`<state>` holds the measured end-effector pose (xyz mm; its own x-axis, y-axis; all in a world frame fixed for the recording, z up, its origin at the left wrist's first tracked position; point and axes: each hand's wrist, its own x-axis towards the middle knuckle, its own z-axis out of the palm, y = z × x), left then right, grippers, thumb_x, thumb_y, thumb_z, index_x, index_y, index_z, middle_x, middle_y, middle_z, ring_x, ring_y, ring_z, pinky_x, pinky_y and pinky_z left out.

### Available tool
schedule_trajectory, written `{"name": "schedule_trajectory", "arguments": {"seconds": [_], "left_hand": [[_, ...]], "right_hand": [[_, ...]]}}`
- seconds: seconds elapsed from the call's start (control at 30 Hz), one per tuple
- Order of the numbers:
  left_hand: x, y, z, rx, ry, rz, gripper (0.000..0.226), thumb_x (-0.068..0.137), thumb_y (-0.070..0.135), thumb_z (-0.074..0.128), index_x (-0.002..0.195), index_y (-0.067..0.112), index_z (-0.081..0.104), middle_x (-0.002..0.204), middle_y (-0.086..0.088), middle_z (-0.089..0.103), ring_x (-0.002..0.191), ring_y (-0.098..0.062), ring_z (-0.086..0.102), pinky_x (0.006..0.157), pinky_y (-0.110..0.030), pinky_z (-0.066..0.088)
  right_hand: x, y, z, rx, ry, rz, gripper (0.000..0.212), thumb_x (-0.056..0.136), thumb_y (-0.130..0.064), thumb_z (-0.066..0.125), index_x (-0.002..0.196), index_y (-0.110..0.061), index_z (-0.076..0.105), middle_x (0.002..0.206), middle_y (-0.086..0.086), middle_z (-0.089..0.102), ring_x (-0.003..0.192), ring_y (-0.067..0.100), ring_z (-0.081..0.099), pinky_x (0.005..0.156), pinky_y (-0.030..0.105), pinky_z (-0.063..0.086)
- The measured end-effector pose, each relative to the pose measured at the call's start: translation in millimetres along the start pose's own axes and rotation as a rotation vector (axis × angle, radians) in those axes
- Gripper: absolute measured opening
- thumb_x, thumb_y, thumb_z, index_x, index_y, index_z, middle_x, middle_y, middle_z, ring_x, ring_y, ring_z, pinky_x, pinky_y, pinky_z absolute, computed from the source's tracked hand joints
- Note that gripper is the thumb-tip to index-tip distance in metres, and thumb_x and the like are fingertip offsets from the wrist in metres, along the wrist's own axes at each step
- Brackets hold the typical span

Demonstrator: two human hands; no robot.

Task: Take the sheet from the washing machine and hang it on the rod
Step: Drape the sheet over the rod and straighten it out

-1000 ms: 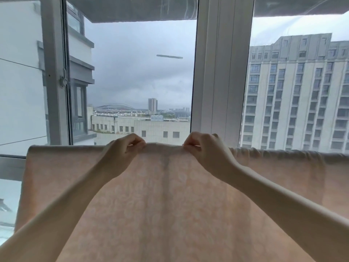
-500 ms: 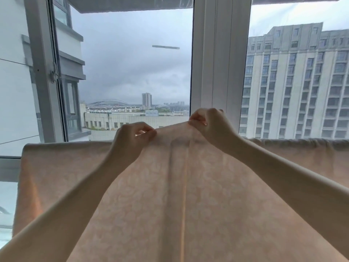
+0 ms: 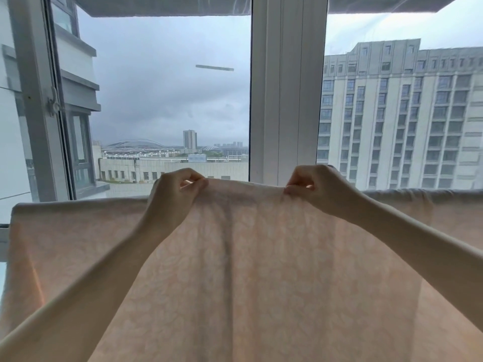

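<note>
A pale pink patterned sheet (image 3: 248,270) hangs across the whole width of the view, draped over a rod that the cloth hides. My left hand (image 3: 173,190) pinches the sheet's top fold left of centre. My right hand (image 3: 317,188) pinches the same fold right of centre. Between the two hands the cloth is lifted above the level of the rest of the top edge and sags slightly. The washing machine is out of view.
Directly behind the sheet stands a large window with a white central frame post (image 3: 287,100). An opened window sash with a handle (image 3: 53,103) is at the left. Buildings and grey sky lie outside.
My hands have moved further apart along the top fold, stretching the raised cloth between them. My right hand has come down from its higher position half a second ago.
</note>
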<state>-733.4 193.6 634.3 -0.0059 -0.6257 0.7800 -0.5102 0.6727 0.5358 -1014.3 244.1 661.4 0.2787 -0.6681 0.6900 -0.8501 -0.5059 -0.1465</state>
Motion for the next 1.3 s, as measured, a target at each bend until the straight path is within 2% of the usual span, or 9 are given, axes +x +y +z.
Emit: {"name": "schedule_trajectory", "arguments": {"seconds": [0.2, 0.37, 0.47, 0.6, 0.7, 0.9, 1.07, 1.17, 1.3], "left_hand": [[-2.0, 0.6, -2.1, 0.021, -0.052, 0.015, 0.014, 0.086, 0.023, 0.069, 0.074, 0.03, 0.066, 0.078, 0.003, 0.07, 0.076, -0.007, 0.064, 0.066, -0.026, 0.047], [-2.7, 9.6, 7.8, 0.135, -0.145, 0.079, 0.011, 0.09, 0.03, 0.062, 0.08, 0.034, 0.064, 0.082, 0.02, 0.067, 0.087, -0.009, 0.065, 0.079, -0.035, 0.052], [-9.6, 30.7, 22.9, 0.183, -0.251, 0.153, 0.015, 0.091, 0.046, 0.057, 0.096, 0.035, 0.065, 0.09, 0.026, 0.066, 0.09, -0.001, 0.063, 0.082, -0.033, 0.051], [-17.9, 63.9, 58.0, 0.342, -0.309, 0.285, 0.029, 0.091, 0.054, 0.053, 0.103, 0.031, 0.065, 0.085, 0.018, 0.065, 0.075, -0.003, 0.06, 0.065, -0.024, 0.041], [-16.2, 86.7, 88.5, 0.266, -0.308, 0.243, 0.026, 0.091, 0.052, 0.055, 0.096, 0.029, 0.065, 0.077, 0.016, 0.064, 0.07, -0.002, 0.059, 0.06, -0.023, 0.041], [-15.1, 112.2, 131.3, 0.246, -0.181, 0.129, 0.016, 0.092, 0.035, 0.057, 0.083, 0.024, 0.065, 0.069, 0.014, 0.062, 0.071, -0.008, 0.06, 0.062, -0.028, 0.041], [-25.9, 111.0, 141.1, 0.314, 0.04, 0.034, 0.017, 0.095, 0.03, 0.053, 0.083, 0.023, 0.063, 0.072, 0.01, 0.065, 0.073, -0.016, 0.061, 0.065, -0.031, 0.041], [-32.4, 114.2, 146.9, 0.282, 0.15, -0.027, 0.017, 0.096, 0.026, 0.053, 0.082, 0.021, 0.061, 0.072, 0.005, 0.065, 0.074, -0.02, 0.061, 0.067, -0.035, 0.047], [-36.3, 123.4, 150.8, 0.301, 0.199, -0.073, 0.017, 0.095, 0.025, 0.054, 0.081, 0.019, 0.061, 0.072, 0.003, 0.064, 0.074, -0.021, 0.059, 0.061, -0.032, 0.042]], "right_hand": [[-9.3, 28.8, -25.9, -0.141, 0.076, 0.078, 0.005, 0.088, -0.015, 0.066, 0.09, -0.01, 0.066, 0.078, -0.005, 0.064, 0.068, 0.0, 0.057, 0.067, 0.005, 0.047], [-17.7, 31.4, -25.0, -0.063, 0.166, 0.091, 0.005, 0.089, -0.015, 0.065, 0.086, -0.014, 0.06, 0.076, -0.003, 0.065, 0.072, 0.004, 0.061, 0.064, 0.004, 0.044], [-19.9, 26.5, -21.0, 0.019, 0.202, 0.091, 0.004, 0.09, -0.016, 0.063, 0.088, -0.014, 0.061, 0.078, -0.005, 0.064, 0.073, 0.002, 0.06, 0.063, 0.004, 0.044], [-25.1, 28.6, -18.9, 0.031, 0.172, 0.059, 0.003, 0.09, -0.016, 0.064, 0.089, -0.014, 0.061, 0.078, -0.006, 0.062, 0.071, -0.002, 0.056, 0.064, 0.003, 0.043], [-21.8, 31.4, -23.2, 0.065, 0.184, 0.039, 0.004, 0.09, -0.016, 0.064, 0.087, -0.014, 0.062, 0.075, -0.007, 0.062, 0.068, 0.0, 0.056, 0.063, 0.006, 0.043], [-35.0, 59.2, -40.2, 0.128, 0.111, -0.054, 0.011, 0.088, -0.025, 0.067, 0.09, -0.014, 0.064, 0.08, -0.003, 0.068, 0.074, 0.009, 0.063, 0.07, 0.021, 0.05], [-66.0, 110.7, -71.2, -0.008, -0.027, -0.094, 0.035, 0.086, -0.055, 0.054, 0.093, -0.021, 0.059, 0.078, -0.008, 0.067, 0.069, 0.007, 0.063, 0.065, 0.032, 0.056], [-70.1, 126.2, -77.6, -0.001, 0.014, -0.155, 0.019, 0.092, -0.039, 0.056, 0.089, -0.02, 0.056, 0.072, -0.006, 0.065, 0.064, 0.014, 0.061, 0.063, 0.041, 0.054], [-70.9, 127.5, -85.4, -0.026, -0.036, -0.241, 0.019, 0.099, -0.025, 0.048, 0.086, -0.013, 0.042, 0.063, 0.002, 0.055, 0.053, 0.023, 0.054, 0.052, 0.042, 0.047]]}}
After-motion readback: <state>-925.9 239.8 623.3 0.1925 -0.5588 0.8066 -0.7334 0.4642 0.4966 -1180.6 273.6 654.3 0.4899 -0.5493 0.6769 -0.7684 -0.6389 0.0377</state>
